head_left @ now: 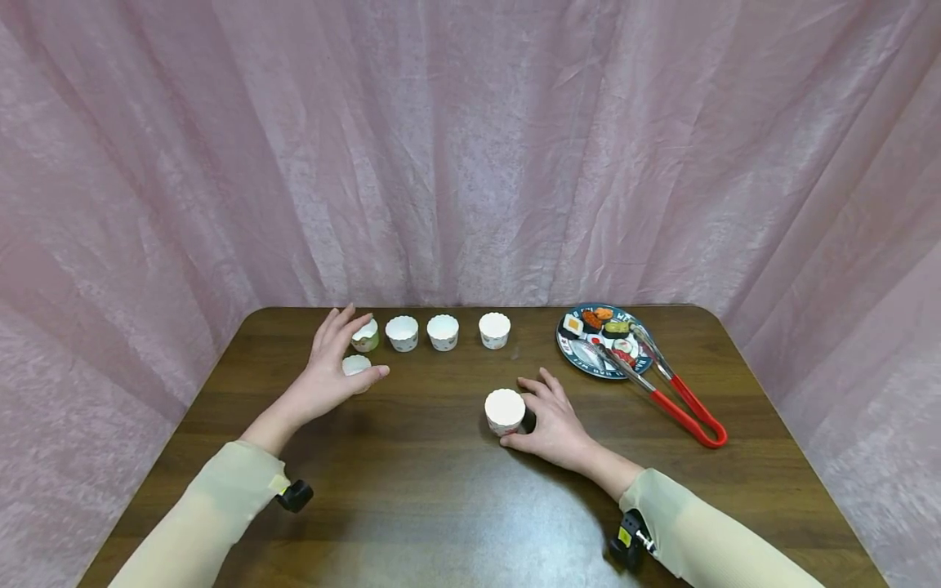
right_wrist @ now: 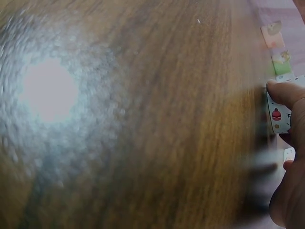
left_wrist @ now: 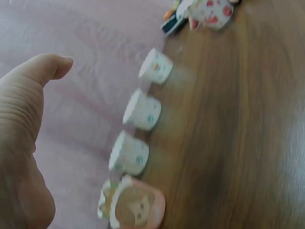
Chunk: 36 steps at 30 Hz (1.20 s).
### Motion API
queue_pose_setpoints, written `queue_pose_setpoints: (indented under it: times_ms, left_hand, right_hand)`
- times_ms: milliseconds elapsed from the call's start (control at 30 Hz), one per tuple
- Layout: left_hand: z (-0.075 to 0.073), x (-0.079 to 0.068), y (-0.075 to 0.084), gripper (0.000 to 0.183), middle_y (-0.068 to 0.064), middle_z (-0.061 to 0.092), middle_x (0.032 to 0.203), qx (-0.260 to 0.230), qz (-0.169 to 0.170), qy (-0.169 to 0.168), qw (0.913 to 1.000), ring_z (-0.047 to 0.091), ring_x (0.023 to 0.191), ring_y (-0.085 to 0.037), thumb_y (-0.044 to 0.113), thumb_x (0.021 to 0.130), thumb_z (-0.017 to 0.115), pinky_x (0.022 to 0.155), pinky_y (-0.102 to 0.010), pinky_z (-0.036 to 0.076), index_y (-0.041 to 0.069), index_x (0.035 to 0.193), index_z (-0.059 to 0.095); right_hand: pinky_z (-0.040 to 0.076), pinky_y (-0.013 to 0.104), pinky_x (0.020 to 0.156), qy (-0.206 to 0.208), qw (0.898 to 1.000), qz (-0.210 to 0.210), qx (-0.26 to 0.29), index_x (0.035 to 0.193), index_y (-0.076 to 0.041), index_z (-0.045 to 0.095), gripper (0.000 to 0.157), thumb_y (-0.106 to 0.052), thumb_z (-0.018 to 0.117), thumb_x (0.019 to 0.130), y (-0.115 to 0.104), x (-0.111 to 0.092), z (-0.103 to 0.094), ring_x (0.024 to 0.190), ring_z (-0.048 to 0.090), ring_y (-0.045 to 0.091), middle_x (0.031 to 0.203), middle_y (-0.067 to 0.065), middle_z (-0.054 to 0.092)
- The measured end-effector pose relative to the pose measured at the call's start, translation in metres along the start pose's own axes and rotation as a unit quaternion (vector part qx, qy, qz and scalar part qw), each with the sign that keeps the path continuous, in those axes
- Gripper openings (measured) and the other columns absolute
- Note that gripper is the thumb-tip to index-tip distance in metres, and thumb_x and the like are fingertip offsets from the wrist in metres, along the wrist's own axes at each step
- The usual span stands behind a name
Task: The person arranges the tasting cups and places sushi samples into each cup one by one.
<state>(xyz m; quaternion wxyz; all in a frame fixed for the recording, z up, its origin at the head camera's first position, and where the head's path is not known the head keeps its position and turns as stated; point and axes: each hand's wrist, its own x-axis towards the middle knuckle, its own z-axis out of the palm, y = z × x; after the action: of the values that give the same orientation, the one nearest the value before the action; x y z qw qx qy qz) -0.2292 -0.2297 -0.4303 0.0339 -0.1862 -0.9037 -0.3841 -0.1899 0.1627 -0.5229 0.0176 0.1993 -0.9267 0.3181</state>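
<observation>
Head view — right hand point(head_left: 553, 426), gripped cup point(head_left: 504, 410)

There's a blue-rimmed plate point(head_left: 564, 348) with a bunch of sushi pieces point(head_left: 617, 328), plus tongs point(head_left: 676, 416) lying partly over it, red handles sticking out to the plate's near right. Brown tabletop point(head_left: 441, 457) under the plate, pink curtain point(head_left: 470, 163) behind it.

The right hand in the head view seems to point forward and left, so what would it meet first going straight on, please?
Most likely the white cup directly ahead of the right hand, between its thumb and fingers; the thumb already appears to touch it, though depth is hard to judge.
</observation>
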Motion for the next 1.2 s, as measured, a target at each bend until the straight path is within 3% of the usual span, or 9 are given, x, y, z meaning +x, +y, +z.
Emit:
queue_pose_setpoints:
  times_ms: [367, 533, 800, 1200]
  left_hand:
    - [0.033, 0.007, 0.042, 0.091, 0.001, 0.01, 0.171, 0.011, 0.061, -0.04, 0.9973, -0.009, 0.156, -0.025, 0.046, 0.086, 0.081, 0.112, -0.076, 0.008, 0.024, 0.16, 0.034]
    - [0.047, 0.009, 0.045, 0.089, 0.003, 0.012, 0.17, 0.015, 0.069, -0.056, 0.996, -0.008, 0.156, -0.024, 0.047, 0.085, 0.082, 0.118, -0.068, 0.006, 0.022, 0.158, 0.037]
    - [0.067, 0.011, 0.052, 0.087, 0.004, 0.014, 0.17, 0.009, 0.08, -0.078, 0.9937, -0.005, 0.156, -0.023, 0.053, 0.085, 0.08, 0.115, -0.072, 0.012, 0.026, 0.157, 0.039]
    - [0.124, 0.016, 0.066, 0.088, -0.008, 0.017, 0.169, 0.076, 0.087, -0.117, 0.9864, 0.001, 0.156, -0.03, 0.058, 0.078, 0.083, 0.121, -0.062, 0.003, 0.017, 0.15, 0.049]
  right_hand:
    - [0.017, 0.066, 0.118, 0.013, 1.0, -0.004, -0.003, 0.107, -0.018, 0.075, 0.046, -0.043, 0.091, 0.072, -0.001, -0.002, 0.002, 0.153, 0.015, 0.041, 0.152, 0.014, 0.05]
    - [0.017, 0.066, 0.118, 0.013, 1.0, -0.002, -0.003, 0.107, -0.018, 0.075, 0.046, -0.043, 0.091, 0.072, -0.001, -0.002, 0.003, 0.153, 0.015, 0.041, 0.152, 0.013, 0.05]
    - [0.015, 0.067, 0.118, 0.011, 1.0, -0.001, -0.007, 0.108, -0.018, 0.075, 0.047, -0.044, 0.091, 0.073, -0.002, -0.001, 0.001, 0.153, 0.015, 0.041, 0.151, 0.014, 0.05]
    - [0.014, 0.069, 0.117, 0.006, 1.0, -0.002, -0.021, 0.106, -0.02, 0.074, 0.044, -0.047, 0.09, 0.074, -0.001, 0.0, 0.002, 0.153, 0.014, 0.041, 0.152, 0.014, 0.05]
